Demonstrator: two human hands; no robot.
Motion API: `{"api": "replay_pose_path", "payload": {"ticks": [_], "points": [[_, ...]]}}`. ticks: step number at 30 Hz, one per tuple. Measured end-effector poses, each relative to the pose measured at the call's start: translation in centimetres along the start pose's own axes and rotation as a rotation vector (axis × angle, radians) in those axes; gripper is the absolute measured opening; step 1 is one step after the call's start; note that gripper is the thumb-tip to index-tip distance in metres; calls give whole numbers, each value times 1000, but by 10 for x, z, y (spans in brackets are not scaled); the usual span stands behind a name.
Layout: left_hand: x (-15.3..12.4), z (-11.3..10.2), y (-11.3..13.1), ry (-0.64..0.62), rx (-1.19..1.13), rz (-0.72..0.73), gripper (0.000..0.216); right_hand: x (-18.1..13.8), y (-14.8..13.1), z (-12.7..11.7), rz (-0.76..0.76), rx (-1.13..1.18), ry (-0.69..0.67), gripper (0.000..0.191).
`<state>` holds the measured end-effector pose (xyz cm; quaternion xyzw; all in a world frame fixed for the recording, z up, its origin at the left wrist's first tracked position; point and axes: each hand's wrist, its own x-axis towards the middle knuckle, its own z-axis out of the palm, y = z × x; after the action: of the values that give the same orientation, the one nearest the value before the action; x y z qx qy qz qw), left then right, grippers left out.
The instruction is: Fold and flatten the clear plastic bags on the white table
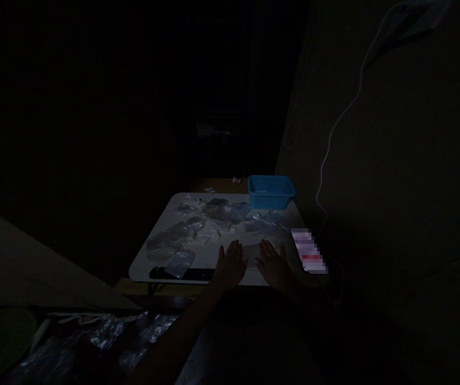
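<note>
My left hand lies palm down near the front of the white table, fingers stretched out. To its right my right hand is also flat, its thumb and fingers apart. Between the two hands, a flat clear plastic bag rests on the tabletop, with the fingers at its sides; whether they press on it I cannot tell in the dim light. Several more clear plastic bags lie spread and crumpled beyond and to the left.
A blue plastic basin stands at the table's back right corner. By the right edge is a lit phone, with a white cable along the wall. Shiny crumpled plastic and a green round container sit at lower left.
</note>
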<state>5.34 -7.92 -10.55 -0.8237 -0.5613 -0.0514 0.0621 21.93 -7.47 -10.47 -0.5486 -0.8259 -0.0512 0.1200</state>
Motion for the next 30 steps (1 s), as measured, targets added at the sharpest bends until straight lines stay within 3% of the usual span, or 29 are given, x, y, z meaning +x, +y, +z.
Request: {"api": "replay_pose_path", "payload": {"ticks": [6,11,14,26,30], "points": [[1,6,0,32,25,-1,52,1,-5,-3,120,-62,22,55],[1,3,-2,-10,29,16,51,3,-16,-9,-145,28,-9,49],[0,-1,-2,-44,27,34,53,3,-20,-8,-220,69,-45,49],[1,5,-1,13,8,7,52,3,-8,-10,3,-17,-45,54],[1,6,-1,27,17,5,51,13,-16,-17,-12,-12,-46,53]]}}
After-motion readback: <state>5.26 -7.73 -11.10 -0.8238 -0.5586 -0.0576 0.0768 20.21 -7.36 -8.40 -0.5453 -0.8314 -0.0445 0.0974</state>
